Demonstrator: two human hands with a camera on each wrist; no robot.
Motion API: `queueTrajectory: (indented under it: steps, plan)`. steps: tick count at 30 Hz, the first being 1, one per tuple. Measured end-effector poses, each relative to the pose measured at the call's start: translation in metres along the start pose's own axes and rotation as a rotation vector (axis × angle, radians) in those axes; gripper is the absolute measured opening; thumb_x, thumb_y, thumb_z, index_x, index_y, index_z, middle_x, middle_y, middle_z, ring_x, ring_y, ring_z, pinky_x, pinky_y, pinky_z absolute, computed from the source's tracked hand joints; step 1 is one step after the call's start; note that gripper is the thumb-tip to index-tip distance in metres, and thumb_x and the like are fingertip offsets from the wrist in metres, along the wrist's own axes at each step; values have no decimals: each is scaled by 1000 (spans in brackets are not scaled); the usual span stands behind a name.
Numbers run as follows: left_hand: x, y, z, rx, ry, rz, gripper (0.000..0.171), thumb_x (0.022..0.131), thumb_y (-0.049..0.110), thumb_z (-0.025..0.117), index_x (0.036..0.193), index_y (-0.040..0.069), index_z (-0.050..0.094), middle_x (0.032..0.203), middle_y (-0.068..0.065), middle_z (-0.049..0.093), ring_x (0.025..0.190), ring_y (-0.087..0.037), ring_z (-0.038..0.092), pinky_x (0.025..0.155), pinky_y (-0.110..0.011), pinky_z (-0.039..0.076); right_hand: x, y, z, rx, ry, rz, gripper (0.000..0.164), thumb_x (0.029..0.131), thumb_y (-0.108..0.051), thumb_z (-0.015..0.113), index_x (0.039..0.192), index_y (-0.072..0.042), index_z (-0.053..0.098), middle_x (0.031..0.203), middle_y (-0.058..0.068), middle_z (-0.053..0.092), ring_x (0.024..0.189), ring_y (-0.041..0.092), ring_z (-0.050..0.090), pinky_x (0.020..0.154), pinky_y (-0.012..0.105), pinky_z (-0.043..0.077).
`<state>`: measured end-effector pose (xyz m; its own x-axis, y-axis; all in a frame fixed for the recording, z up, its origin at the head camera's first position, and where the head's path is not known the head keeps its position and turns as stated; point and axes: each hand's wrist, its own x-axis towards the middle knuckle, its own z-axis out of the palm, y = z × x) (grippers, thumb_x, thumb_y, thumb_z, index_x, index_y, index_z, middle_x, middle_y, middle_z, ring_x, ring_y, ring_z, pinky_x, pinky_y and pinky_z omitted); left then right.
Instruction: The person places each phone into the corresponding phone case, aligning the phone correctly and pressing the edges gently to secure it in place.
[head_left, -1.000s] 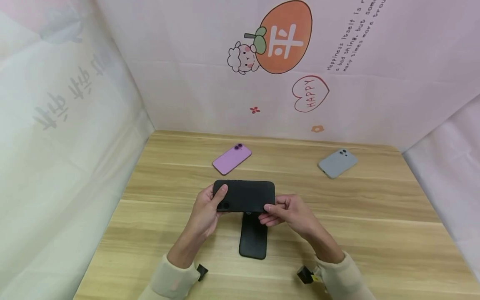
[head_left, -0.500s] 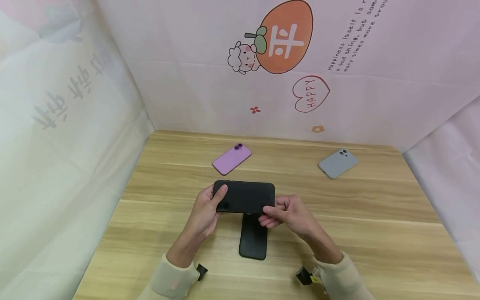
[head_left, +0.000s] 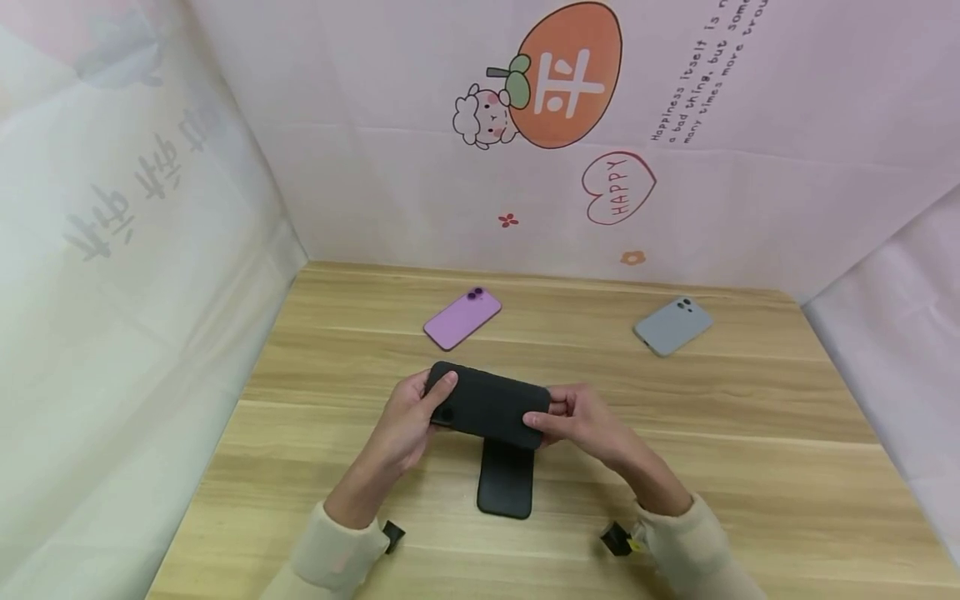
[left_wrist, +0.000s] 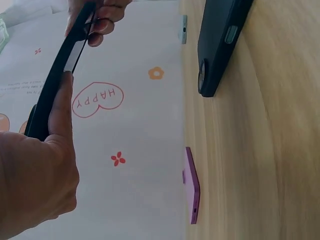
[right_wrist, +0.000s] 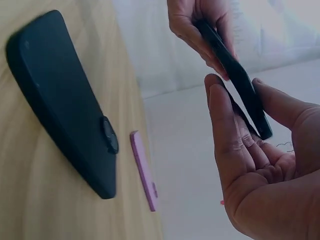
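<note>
Both hands hold a black phone case point(head_left: 491, 406) sideways above the table, its back toward the head camera. My left hand point(head_left: 405, 419) grips the left end, thumb across the back near the camera corner. My right hand point(head_left: 587, 423) pinches the right end, thumb on the back and fingers behind. In the right wrist view the case point(right_wrist: 242, 85) is bent, and a thin dark edge stands apart from it along the right fingers, with a light gap between. Below them, a second black phone point(head_left: 506, 483) lies on the table, its upper end hidden under the held case.
Toward the back of the wooden table point(head_left: 337, 333) lies a purple phone point(head_left: 462, 319), with a grey-blue phone point(head_left: 672, 326) farther right. White printed cloth point(head_left: 420, 192) walls off the back and both sides.
The case's right end has dipped, so it now slants down to the right. The right fingers have gone from below its edge to behind its end. The other phones stay put.
</note>
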<state>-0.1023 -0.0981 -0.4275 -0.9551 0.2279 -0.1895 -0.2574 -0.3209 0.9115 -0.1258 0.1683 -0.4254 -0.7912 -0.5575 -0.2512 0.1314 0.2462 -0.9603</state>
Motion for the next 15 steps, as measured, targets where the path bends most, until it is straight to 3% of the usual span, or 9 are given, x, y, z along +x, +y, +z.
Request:
queueTrajectory:
  steps: [3,6,10,15]
  plan:
    - [1,2,-2,74,-64,-14,40,100,30,56,118,-6,58,107,-15,68,97,-24,69,83,-38,58,2,-7,-2,-79,10,-16,27,92,-27,70,104,-3,69,92,11,74,80,25,71,77,54,56]
    - [2,5,-3,160,-110,-31,40,100,32,57,114,-5,60,102,-13,70,92,-23,70,80,-36,59,4,-14,-1,-190,0,-43,22,90,-30,72,100,-10,72,84,5,73,74,15,66,71,39,59]
    - [4,7,-2,250,-161,-66,39,99,34,58,113,-3,63,101,-11,70,87,-21,70,77,-35,59,9,-21,4,-291,-28,-67,15,90,-30,72,98,-17,73,78,0,71,69,11,58,61,22,48]
    - [6,7,0,357,-216,-100,39,99,37,58,112,1,64,99,-11,70,83,-20,69,73,-35,59,15,-22,10,-300,-79,-85,12,91,-27,71,96,-16,73,76,0,71,65,12,58,57,21,46]
